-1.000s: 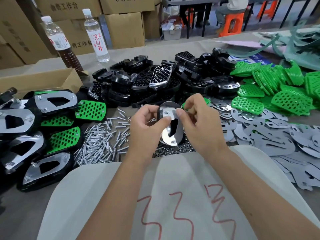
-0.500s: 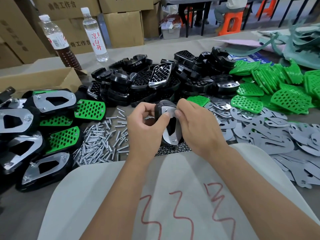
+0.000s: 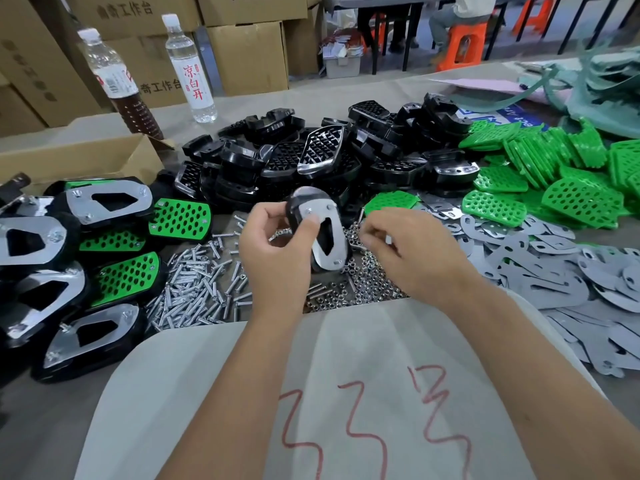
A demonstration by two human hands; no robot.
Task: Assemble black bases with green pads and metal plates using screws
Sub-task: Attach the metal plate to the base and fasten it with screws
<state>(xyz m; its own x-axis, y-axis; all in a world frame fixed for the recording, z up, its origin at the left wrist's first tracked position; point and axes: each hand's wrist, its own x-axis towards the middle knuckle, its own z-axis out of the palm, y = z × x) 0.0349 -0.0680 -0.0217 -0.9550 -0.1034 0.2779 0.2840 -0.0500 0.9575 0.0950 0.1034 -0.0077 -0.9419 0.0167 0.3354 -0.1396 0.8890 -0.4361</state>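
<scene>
My left hand grips a black base held upright above the table, thumb pressing the metal plate that lies on its face. Small screw ends show at the plate's corners. My right hand is just right of that piece, apart from it, its fingers bent down over a pile of small nuts; whether they pinch a nut is hidden. A heap of loose screws lies left of my left hand.
Loose black bases are piled behind my hands, green pads at the right, grey metal plates in front of them. Assembled pieces lie at the left. Two bottles and a cardboard box stand behind.
My right hand has come off the top of the held piece and moved right and down over the nuts. My left hand has kept its grip on the base.
</scene>
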